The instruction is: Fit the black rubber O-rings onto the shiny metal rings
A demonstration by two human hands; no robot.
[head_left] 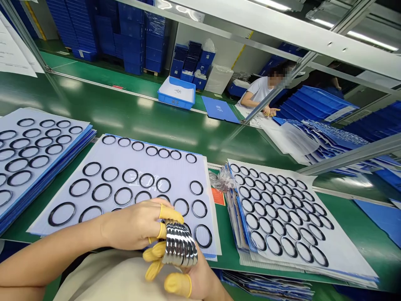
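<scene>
A stack of shiny, silver metal rings [180,244] is held on its side in front of my body, above the near edge of the middle sheet. My right hand [197,274] comes from the lower right and supports the stack, its fingers passing by or through the rings; I cannot tell which. Yellow finger cots cover its thumb and fingertips. From the left, my left hand [134,225], also in yellow finger cots, closes its fingers on the upper left end of the stack. Beneath both hands lies a white sheet [156,165] with black rings [102,192] in rows.
To the left, another layered stack [70,156] carries black rings. A third sheet of rings [341,251] lies right, beside crumpled plastic [224,179]. Across the green bench [131,113] stand a blue tray [177,102] and a metal frame post [275,90]. A co-worker [258,92] sits beyond.
</scene>
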